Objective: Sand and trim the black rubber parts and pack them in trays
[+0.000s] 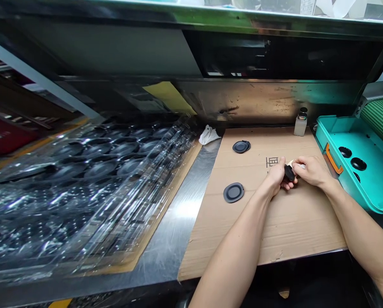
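Note:
My left hand [276,177] grips a black rubber diaphragm [289,173] on edge, just above the sheet of brown cardboard [275,226]. My right hand [311,170] pinches a small white wad, probably cloth [298,164], pressing it against that diaphragm. The fingers hide part of both. Two more round black diaphragms lie flat on the cardboard, one near its far edge [241,146] and one to the left of my hands [233,192].
A teal plastic case [335,141] with an orange handle holds several black discs at the right. A clear blister tray [98,171] of black discs covers the steel bench at the left. A white bottle [301,124] and a crumpled white cloth [209,135] stand beyond the cardboard.

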`<state>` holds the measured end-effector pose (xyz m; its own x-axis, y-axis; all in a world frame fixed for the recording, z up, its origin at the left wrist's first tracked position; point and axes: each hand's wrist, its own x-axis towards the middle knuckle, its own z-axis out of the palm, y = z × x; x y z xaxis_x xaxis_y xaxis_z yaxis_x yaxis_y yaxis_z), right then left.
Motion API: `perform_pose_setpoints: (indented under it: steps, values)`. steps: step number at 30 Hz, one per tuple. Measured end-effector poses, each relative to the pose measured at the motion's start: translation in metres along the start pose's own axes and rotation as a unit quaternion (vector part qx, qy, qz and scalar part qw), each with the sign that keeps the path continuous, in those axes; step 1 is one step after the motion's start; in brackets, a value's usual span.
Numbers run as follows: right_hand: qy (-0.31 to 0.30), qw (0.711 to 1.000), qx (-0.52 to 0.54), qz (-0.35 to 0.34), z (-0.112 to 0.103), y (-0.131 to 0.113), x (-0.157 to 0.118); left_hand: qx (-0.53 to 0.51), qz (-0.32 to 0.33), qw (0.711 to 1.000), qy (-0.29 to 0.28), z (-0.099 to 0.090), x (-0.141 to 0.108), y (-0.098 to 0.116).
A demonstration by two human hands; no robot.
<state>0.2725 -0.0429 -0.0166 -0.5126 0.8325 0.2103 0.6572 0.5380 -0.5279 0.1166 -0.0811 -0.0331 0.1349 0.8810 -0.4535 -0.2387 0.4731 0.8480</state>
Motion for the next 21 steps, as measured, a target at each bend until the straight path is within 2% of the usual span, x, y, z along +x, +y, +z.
perform_pose_setpoints:
  steps: [7,13,21]
  values:
    - [-0.016,0.999,0.021,-0.037,0.0018,-0.0015,-0.0008,-0.003,-0.01,1.0,-0.009,0.0009,-0.0013,0.0026]
    - [-0.035,0.999,-0.003,-0.033,0.0021,-0.0068,-0.0009,-0.001,0.0,1.0,-0.004,0.0015,-0.001,0.0016]
    - [-0.025,0.998,-0.043,-0.032,0.0078,0.0004,0.0021,0.006,0.013,1.0,-0.006,0.0002,0.0023,-0.0006]
